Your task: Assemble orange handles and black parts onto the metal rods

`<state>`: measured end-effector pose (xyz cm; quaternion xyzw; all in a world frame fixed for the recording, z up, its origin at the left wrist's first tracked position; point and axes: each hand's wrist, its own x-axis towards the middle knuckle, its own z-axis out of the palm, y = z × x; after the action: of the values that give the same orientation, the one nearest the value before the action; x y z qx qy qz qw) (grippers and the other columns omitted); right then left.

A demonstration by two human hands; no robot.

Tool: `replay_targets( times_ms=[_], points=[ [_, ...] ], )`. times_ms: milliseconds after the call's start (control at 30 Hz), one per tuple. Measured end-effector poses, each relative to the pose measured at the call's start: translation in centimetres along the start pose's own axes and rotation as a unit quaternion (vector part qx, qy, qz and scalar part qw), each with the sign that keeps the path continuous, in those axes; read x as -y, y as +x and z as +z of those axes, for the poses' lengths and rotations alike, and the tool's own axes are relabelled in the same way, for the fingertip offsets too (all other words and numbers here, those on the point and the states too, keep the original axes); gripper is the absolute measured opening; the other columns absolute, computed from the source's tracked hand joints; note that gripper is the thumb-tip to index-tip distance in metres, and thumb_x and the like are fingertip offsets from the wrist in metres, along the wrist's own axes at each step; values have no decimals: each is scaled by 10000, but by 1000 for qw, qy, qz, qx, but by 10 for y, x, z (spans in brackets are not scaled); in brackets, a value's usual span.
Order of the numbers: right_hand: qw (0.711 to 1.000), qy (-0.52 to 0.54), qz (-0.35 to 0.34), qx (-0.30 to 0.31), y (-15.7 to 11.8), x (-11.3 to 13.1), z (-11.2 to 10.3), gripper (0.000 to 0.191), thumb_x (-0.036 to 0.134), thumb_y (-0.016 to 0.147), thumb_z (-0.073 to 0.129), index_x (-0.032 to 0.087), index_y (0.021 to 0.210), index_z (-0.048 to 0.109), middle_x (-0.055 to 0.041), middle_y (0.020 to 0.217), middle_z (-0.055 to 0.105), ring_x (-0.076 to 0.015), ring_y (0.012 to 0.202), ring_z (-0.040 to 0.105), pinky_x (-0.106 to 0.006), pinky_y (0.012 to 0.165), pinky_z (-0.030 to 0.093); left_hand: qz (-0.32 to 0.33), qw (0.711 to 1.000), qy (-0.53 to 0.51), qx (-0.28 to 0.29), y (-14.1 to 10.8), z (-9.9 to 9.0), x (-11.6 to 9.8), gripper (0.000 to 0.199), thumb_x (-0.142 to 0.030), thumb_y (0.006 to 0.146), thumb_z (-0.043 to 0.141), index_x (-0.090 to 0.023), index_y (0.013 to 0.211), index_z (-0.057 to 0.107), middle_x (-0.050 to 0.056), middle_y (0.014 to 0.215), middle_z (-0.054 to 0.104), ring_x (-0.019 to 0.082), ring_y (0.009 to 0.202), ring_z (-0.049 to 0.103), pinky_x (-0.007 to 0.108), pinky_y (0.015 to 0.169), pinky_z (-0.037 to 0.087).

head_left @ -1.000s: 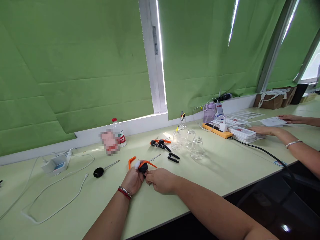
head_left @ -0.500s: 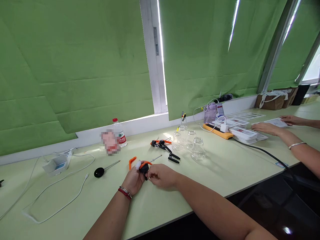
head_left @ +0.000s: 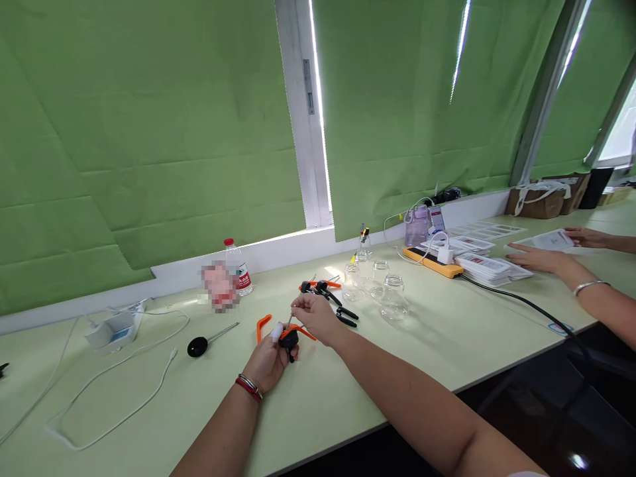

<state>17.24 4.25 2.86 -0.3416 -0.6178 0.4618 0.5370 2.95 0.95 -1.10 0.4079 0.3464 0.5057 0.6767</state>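
My left hand [head_left: 271, 361] is closed around a black part with an orange handle [head_left: 288, 340], and a white wrap [head_left: 277, 332] covers its thumb tip. Just above that part, my right hand [head_left: 318, 319] pinches the top of a thin metal rod [head_left: 290, 319]. The rod stands nearly upright, its lower end at the black part; whether it is inserted I cannot tell. Left of the hands lie a loose orange handle [head_left: 262, 324] and a black disc with a metal rod [head_left: 197, 346]. Behind my right hand are black-and-orange assemblies [head_left: 318, 287] and black handles [head_left: 346, 315].
Several clear glass jars [head_left: 394, 301] stand right of the hands. A water bottle [head_left: 243, 273], white cables [head_left: 149, 397] and an orange power strip [head_left: 432, 262] are around. At the right, another person's hands [head_left: 539, 257] hold a white packet beside stacked packets [head_left: 484, 266].
My right hand has risen from beside the black part to above it, the thin rod now upright in its pinch. The other person's packet has been tilted up.
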Motion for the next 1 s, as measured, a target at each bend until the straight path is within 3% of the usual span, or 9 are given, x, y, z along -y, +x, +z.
replay_targets(
  times_ms=[133, 300, 467, 667, 733, 800, 900, 1000],
  points=[
    [999, -38, 11, 17, 4, -8, 11, 122, 204, 705, 566, 163, 816, 593, 0, 732, 586, -113, 629, 557, -248, 607, 473, 5, 1000, 5, 4, -1, 2, 0, 304, -499, 828, 544, -198, 874, 550, -11, 692, 560, 118, 567, 513, 265, 574, 433],
    [989, -139, -41, 20, 3, -12, 16, 220, 169, 700, 573, 196, 917, 588, 17, 757, 604, -94, 593, 537, -229, 579, 460, 16, 1000, 9, 17, -1, 4, 0, 324, -509, 823, 547, -191, 883, 549, 4, 717, 577, 118, 553, 508, 279, 575, 443],
    [974, -202, -4, 101, -8, -9, 12, 123, 167, 747, 538, 203, 837, 613, 11, 746, 618, -79, 466, 533, -224, 494, 435, 4, 1000, 4, 7, 0, 2, 2, 346, -530, 815, 549, -184, 825, 563, 11, 699, 584, 117, 551, 508, 272, 572, 448],
    [970, -170, -48, 165, -16, -10, 6, 153, 166, 757, 519, 190, 764, 670, -29, 1056, 592, -27, 450, 514, -202, 470, 435, -4, 1000, 14, 9, 0, 2, 0, 399, -584, 811, 516, -191, 768, 569, 8, 631, 566, 124, 546, 503, 264, 545, 444],
    [976, -148, -81, 138, -13, -13, 1, 152, 170, 744, 533, 191, 776, 680, -29, 1020, 603, -57, 546, 543, -211, 542, 455, 0, 1000, 6, 7, -1, 3, -2, 352, -542, 811, 547, -192, 800, 569, 3, 661, 568, 117, 542, 503, 257, 534, 436],
    [984, -136, -94, 66, -7, -17, -8, 150, 185, 722, 563, 191, 817, 679, -24, 903, 624, -94, 636, 544, -228, 607, 455, 5, 1000, -7, 5, -3, 4, -4, 282, -473, 813, 580, -194, 850, 568, -2, 691, 568, 114, 547, 509, 258, 535, 436],
    [992, -116, -9, -47, 3, -28, -28, 216, 272, 754, 537, 183, 912, 654, 5, 671, 576, -106, 539, 472, -233, 520, 405, 10, 1000, -28, -2, -5, 5, -9, 207, -392, 815, 591, -192, 858, 561, -5, 680, 557, 119, 545, 512, 282, 554, 454],
    [981, -150, 24, -123, 12, -39, -47, 202, 261, 741, 522, 175, 877, 645, -1, 661, 569, -124, 557, 483, -237, 515, 394, 35, 998, -57, -11, -5, 5, -12, 148, -325, 814, 591, -189, 865, 561, -1, 685, 555, 124, 552, 519, 322, 595, 484]
  ],
)
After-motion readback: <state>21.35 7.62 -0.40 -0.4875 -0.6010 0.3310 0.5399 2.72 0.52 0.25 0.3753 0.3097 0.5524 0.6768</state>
